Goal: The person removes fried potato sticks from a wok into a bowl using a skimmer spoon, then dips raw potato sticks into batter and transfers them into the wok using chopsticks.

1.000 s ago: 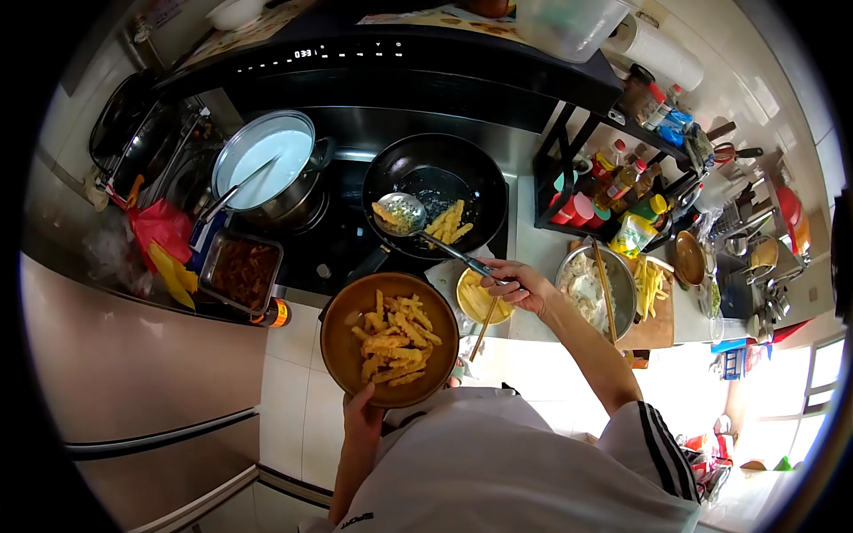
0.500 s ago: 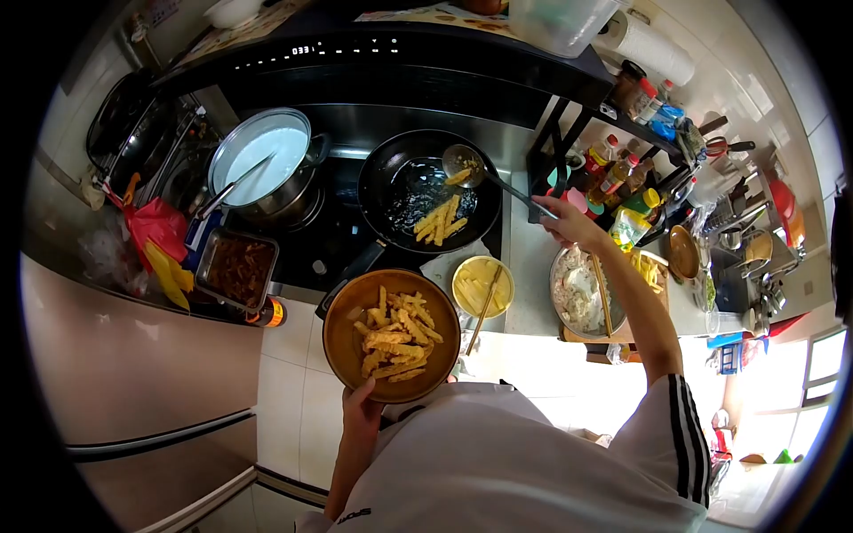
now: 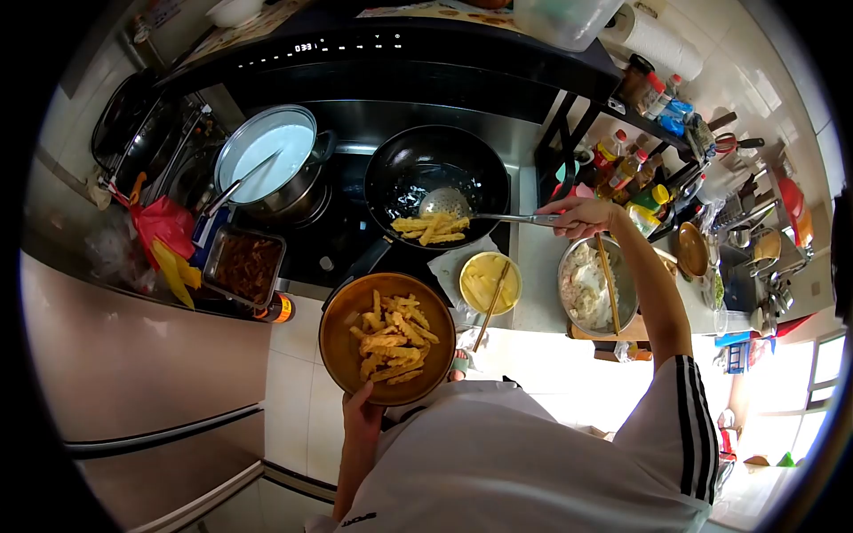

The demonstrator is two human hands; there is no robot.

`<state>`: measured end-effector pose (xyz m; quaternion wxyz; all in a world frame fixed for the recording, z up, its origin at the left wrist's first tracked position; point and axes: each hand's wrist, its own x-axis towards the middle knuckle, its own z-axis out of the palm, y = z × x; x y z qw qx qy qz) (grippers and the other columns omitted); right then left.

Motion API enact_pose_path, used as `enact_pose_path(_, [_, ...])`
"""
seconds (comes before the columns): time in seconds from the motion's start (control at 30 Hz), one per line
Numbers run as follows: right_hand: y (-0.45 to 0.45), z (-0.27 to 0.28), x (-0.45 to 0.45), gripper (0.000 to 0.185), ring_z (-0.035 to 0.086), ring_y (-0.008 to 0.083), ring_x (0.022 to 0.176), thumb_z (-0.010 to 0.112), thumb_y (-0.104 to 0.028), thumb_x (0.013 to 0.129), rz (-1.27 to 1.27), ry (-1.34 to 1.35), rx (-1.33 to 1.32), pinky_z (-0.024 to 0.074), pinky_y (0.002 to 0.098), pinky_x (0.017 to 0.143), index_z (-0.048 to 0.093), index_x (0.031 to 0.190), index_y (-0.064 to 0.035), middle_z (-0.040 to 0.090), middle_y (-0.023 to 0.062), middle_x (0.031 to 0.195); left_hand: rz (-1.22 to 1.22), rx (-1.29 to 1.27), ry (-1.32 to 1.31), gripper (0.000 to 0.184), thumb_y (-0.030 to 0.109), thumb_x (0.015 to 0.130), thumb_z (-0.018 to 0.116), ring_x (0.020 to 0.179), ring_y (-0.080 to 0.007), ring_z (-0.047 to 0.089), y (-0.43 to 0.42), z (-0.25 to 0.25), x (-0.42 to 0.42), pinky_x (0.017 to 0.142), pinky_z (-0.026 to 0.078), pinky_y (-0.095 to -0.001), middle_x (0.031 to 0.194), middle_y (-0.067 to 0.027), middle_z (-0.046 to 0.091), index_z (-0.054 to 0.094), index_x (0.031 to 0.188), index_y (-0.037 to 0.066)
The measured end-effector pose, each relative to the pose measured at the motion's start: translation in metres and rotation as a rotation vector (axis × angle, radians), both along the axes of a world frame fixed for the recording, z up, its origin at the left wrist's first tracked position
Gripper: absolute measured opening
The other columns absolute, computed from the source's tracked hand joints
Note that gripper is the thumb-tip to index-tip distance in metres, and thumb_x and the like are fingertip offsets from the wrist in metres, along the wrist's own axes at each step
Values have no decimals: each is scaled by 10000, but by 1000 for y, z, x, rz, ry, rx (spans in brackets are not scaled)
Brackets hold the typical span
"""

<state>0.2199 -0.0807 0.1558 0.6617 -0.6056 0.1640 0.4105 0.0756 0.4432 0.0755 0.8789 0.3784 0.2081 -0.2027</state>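
My left hand [image 3: 360,416] grips the near rim of a brown bowl [image 3: 336,342] holding golden fried strips [image 3: 395,342]. The handle of a slotted ladle [image 3: 446,204] is in my right hand [image 3: 576,217], to the right of the black wok [image 3: 400,164]. The ladle's head is down in the wok, touching the far side of several yellow strips [image 3: 431,233] in shiny oil. Right of the brown bowl, a small yellow bowl [image 3: 490,282] holds pale strips, with chopsticks [image 3: 492,306] lying across it.
A steel pot [image 3: 283,191] of whitish liquid stands left of the wok. A tray of brown food [image 3: 244,266] is at the stove's left edge. On the right are a metal bowl with white batter [image 3: 586,284], bottles [image 3: 626,173] on a rack and a wooden board [image 3: 635,330].
My right hand first swung the ladle up and right, then brought it back down among the strips in the wok. The strip that lay in the ladle is no longer seen there. My left hand stays nearly still.
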Motion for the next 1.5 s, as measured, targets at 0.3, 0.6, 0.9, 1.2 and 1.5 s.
enact_pose_path(0.3, [52,-47,-16,454,331,27,508,479,-11,914,-138,41,321,269,115,358,387,1354,-74,518,92,821,16,-18,12,507,63,836,561,1158,-283,497,4,-4,-3,955,450,-424,1277,-141,477,380,1305,0])
enact_pose_path(0.6, [123,-72,-13,448,351,34,506,438,-20,932,-330,-18,484,254,120,359,315,1360,-72,485,93,801,-64,-9,-24,528,131,849,567,1179,-265,481,-1,-1,2,974,429,-413,1301,-111,471,374,1329,24])
enact_pose_path(0.9, [136,-79,-10,427,359,35,504,419,-31,938,-468,-119,499,260,110,361,329,1354,-67,495,98,835,-84,-6,-9,508,121,853,551,1178,-262,489,0,-5,1,984,415,-411,1289,-122,493,387,1320,7])
enact_pose_path(1.2, [129,-62,-78,461,314,33,481,409,-13,936,-540,-136,432,220,136,338,316,1382,-85,477,96,826,-52,-15,6,497,105,840,551,1175,-270,492,-5,4,4,987,415,-401,1276,-128,493,397,1298,-10])
enact_pose_path(1.5, [121,-43,-96,470,311,33,484,409,-24,941,-593,-147,416,219,138,340,309,1394,-101,486,79,823,-102,-26,-52,507,120,852,546,1206,-277,464,-7,-3,13,1007,397,-414,1309,-136,466,380,1313,-10])
